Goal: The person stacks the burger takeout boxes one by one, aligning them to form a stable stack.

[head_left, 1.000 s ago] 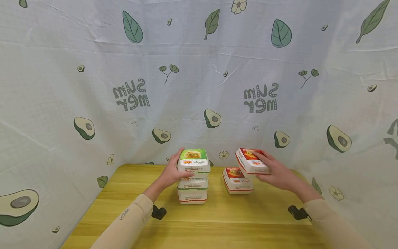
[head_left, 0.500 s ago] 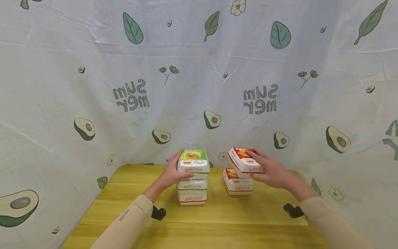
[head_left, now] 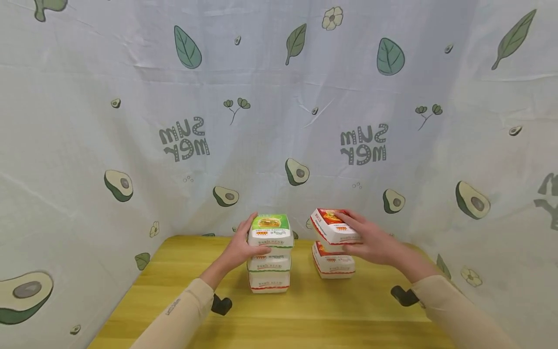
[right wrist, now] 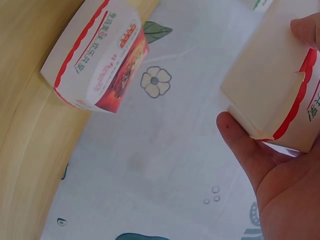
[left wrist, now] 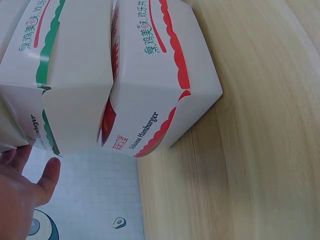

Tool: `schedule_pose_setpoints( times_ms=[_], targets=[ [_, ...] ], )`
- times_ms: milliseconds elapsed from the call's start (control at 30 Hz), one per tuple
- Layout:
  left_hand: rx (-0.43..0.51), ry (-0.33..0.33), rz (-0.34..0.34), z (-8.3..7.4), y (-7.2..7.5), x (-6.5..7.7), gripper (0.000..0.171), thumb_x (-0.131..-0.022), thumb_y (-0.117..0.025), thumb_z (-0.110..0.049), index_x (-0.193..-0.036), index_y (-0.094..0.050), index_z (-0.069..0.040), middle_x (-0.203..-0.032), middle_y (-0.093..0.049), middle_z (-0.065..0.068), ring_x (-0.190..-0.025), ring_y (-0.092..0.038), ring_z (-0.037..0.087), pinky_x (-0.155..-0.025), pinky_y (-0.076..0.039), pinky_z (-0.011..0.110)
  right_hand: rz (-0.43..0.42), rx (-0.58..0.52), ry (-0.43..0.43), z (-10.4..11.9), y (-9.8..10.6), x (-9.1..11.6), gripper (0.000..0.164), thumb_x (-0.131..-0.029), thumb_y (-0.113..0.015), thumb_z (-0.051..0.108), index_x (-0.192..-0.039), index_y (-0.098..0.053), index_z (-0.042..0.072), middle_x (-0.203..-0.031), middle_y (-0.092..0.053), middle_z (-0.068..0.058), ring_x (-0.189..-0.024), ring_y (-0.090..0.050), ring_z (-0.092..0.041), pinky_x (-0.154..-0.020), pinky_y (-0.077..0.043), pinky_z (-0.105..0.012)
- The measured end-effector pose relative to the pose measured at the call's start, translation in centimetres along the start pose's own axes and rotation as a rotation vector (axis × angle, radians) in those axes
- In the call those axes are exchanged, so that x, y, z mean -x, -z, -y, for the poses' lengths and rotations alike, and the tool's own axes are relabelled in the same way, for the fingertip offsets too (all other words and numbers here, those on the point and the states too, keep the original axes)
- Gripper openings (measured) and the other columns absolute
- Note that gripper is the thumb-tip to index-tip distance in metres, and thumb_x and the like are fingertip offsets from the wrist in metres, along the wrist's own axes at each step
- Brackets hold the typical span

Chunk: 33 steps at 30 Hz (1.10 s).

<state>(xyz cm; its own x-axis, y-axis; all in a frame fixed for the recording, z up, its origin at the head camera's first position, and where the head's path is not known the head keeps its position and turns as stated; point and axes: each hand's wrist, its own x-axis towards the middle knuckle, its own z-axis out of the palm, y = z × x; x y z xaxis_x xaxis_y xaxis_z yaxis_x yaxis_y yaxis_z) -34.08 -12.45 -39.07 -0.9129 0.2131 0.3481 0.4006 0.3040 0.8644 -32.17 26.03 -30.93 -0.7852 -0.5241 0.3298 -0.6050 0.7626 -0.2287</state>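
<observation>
Three burger boxes are stacked at centre-left in the head view. My left hand [head_left: 240, 248] grips the top one, a white burger box with a green lid [head_left: 270, 231], thumb at the front and fingers along its left side. Below it come a green-trimmed box [head_left: 269, 263] and a red-trimmed box [left wrist: 145, 75] at the bottom. My right hand [head_left: 370, 240] holds a red-lidded burger box [head_left: 333, 228], tilted, by its right side. Beneath that one, another red-lidded box [head_left: 333, 267] stands on the table; the right wrist view shows a gap between the two.
All boxes stand on a yellowish wooden table [head_left: 279, 329]. Behind the table and at both sides hangs a white cloth [head_left: 261, 87] printed with avocados and leaves. Each wrist wears a black device, such as the left device [head_left: 221, 305].
My right hand has carried the red-lidded box leftward, over the other red-lidded box. My left hand keeps its grip on the top green-lidded box. The head view has tipped up slightly.
</observation>
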Motion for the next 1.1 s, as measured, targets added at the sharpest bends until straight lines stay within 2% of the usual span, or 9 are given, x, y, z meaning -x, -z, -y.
schedule_pose_setpoints(
  times_ms=[267, 500, 800, 1100],
  targets=[
    [0.005, 0.007, -0.001, 0.0, -0.1, 0.2, 0.109, -0.078, -0.088, -0.031, -0.162, -0.018, -0.030, -0.153, -0.030, 0.014, -0.118, -0.051, 0.027, -0.099, -0.048, 0.049, 0.000, -0.017, 0.019, 0.9, 0.1, -0.5, 0.086, -0.088, -0.075, 0.025, -0.160, -0.028, 0.033, -0.165, -0.024, -0.007, -0.121, -0.055, -0.037, -0.089, -0.051, -0.053],
    [0.006, 0.001, 0.006, 0.2, -0.1, 0.0, 0.109, -0.078, -0.087, -0.030, -0.162, -0.018, -0.030, -0.154, -0.030, 0.013, -0.119, -0.050, 0.027, -0.100, -0.048, 0.049, 0.009, -0.024, 0.038, 1.7, 0.3, -0.7, 0.084, -0.089, -0.074, 0.025, -0.160, -0.028, 0.032, -0.165, -0.023, -0.012, -0.126, -0.052, -0.041, -0.092, -0.050, -0.056],
    [-0.019, 0.010, 0.000, 0.0, 0.0, 0.1, 0.110, -0.077, -0.088, -0.031, -0.162, -0.018, -0.028, -0.153, -0.031, 0.013, -0.120, -0.050, 0.027, -0.101, -0.047, 0.049, 0.009, -0.022, 0.045, 2.8, 0.4, -1.7, 0.088, -0.087, -0.075, 0.029, -0.160, -0.025, 0.039, -0.167, -0.020, -0.005, -0.129, -0.050, -0.037, -0.093, -0.050, -0.056],
    [-0.018, 0.013, 0.005, -0.2, 0.0, -0.1, 0.111, -0.077, -0.088, -0.030, -0.163, -0.018, -0.026, -0.155, -0.029, 0.013, -0.122, -0.049, 0.028, -0.104, -0.044, 0.051, 0.010, -0.013, 0.078, 3.9, 0.7, -2.9, 0.087, -0.088, -0.074, 0.032, -0.160, -0.024, 0.039, -0.168, -0.019, -0.005, -0.135, -0.045, -0.040, -0.097, -0.048, -0.059]
  ],
)
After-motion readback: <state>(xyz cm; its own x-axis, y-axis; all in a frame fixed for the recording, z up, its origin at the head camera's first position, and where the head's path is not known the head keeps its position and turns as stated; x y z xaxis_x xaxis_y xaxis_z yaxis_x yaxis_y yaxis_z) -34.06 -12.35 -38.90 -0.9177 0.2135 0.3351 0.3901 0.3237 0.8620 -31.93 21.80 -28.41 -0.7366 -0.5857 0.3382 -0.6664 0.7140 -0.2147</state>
